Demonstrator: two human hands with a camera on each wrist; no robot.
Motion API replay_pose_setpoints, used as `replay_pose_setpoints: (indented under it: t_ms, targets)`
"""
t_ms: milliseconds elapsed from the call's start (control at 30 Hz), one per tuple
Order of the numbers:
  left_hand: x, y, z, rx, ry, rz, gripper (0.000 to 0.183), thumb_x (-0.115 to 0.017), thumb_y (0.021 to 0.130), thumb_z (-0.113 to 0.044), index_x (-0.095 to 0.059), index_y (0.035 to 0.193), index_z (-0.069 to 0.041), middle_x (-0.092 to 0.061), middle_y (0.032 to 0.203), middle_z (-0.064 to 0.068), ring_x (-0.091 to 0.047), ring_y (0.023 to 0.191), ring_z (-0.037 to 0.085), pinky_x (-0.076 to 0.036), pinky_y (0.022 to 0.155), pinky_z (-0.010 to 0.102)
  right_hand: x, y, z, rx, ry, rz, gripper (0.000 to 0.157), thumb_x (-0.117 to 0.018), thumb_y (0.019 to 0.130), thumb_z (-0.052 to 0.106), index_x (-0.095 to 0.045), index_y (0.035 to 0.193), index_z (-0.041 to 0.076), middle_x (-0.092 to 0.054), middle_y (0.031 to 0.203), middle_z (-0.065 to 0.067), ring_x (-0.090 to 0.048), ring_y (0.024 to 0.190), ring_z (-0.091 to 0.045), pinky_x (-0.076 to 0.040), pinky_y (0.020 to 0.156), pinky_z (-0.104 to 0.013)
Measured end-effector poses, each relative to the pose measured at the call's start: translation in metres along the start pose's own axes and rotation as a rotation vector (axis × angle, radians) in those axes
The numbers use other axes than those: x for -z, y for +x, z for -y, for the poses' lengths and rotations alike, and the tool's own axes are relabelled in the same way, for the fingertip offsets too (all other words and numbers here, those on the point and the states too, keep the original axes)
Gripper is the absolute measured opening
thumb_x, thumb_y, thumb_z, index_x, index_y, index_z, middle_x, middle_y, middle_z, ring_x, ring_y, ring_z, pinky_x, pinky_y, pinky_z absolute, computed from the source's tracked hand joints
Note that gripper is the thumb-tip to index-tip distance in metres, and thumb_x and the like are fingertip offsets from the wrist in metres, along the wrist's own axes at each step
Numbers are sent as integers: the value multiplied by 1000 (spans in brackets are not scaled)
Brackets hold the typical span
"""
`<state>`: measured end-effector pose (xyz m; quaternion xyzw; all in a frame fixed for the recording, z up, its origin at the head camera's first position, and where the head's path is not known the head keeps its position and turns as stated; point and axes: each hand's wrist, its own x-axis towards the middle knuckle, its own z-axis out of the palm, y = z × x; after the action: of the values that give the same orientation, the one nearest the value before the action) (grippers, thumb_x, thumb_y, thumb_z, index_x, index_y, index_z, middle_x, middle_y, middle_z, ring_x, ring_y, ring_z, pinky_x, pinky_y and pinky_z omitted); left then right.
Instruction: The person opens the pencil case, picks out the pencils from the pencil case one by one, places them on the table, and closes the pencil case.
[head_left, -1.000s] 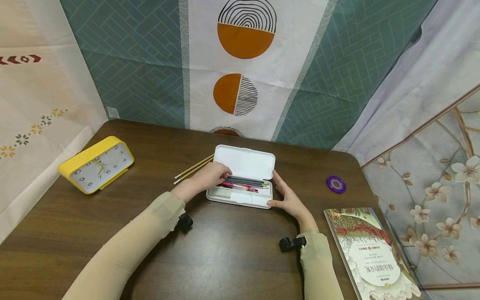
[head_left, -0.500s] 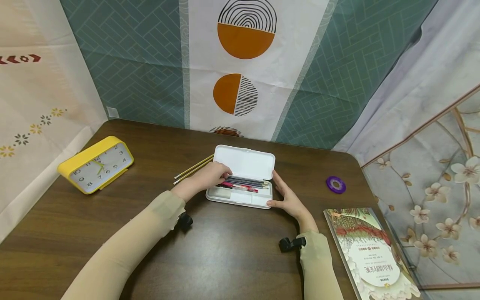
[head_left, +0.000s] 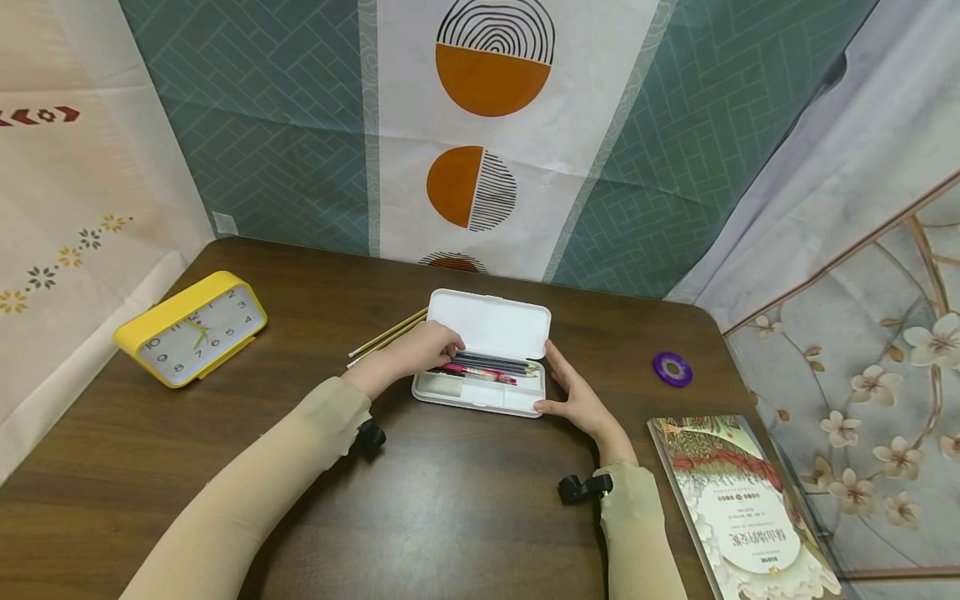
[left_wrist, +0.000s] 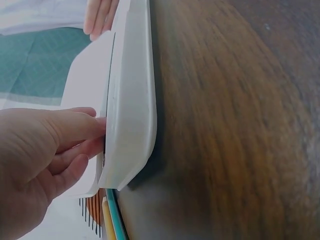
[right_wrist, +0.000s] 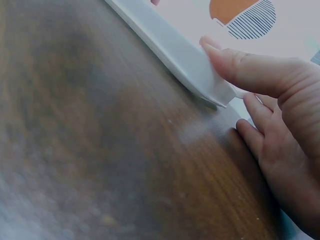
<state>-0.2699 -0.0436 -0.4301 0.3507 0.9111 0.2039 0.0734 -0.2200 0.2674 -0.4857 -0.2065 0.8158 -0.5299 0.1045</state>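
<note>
A white pencil case [head_left: 487, 321] lies open on the table, its lid tipped back. Inside it are several dark pencils [head_left: 501, 362], a red pen [head_left: 491, 375] and a whitish block [head_left: 438, 385] at the front left. My left hand [head_left: 423, 343] reaches over the case's left end, fingers curled and tips pinching at the left ends of the pencils; those ends are hidden. In the left wrist view the fingertips dip behind the case wall [left_wrist: 132, 95]. At the right end, my right hand [head_left: 576, 400] is spread, thumb on the front corner and fingers extended along the side toward the lid.
Two yellow-striped pencils [head_left: 386, 333] lie left of the case, partly behind the left hand. A yellow alarm clock [head_left: 197, 329] stands at the far left. On the right are a purple tape roll [head_left: 672, 368] and a book [head_left: 738, 500]. A patterned cloth [head_left: 480, 125] hangs behind the table.
</note>
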Motion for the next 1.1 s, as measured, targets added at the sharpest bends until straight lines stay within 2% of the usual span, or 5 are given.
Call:
replay_pose_setpoints:
  t_ms: [700, 833, 1100]
  targets:
    - [3, 5, -5, 41, 21, 20, 20, -67, 87, 1, -73, 106, 0, -72, 88, 8, -61, 80, 17, -55, 82, 33, 1, 1, 2, 0, -1, 0, 105, -78, 78, 0, -10, 158, 7, -6, 165, -14, -6, 152, -33, -13, 119, -58]
    - [4, 6, -6, 28, 43, 24, 20, -68, 86, 1, -73, 105, 0, -72, 86, 7, -62, 78, 16, -55, 82, 33, 1, 0, 2, 3, 2, 0, 105, -78, 78, 0, -10, 157, 6, -7, 165, -14, -6, 152, -32, -13, 119, -57]
    - [5, 9, -7, 27, 85, 69, 24, -67, 85, 1, -71, 109, 1, -67, 78, 4, -57, 74, 14, -54, 82, 32, 0, 1, 0, 7, 4, 3, 104, -78, 79, 0, -10, 157, 7, -7, 165, -14, -7, 152, -33, -13, 119, -58]
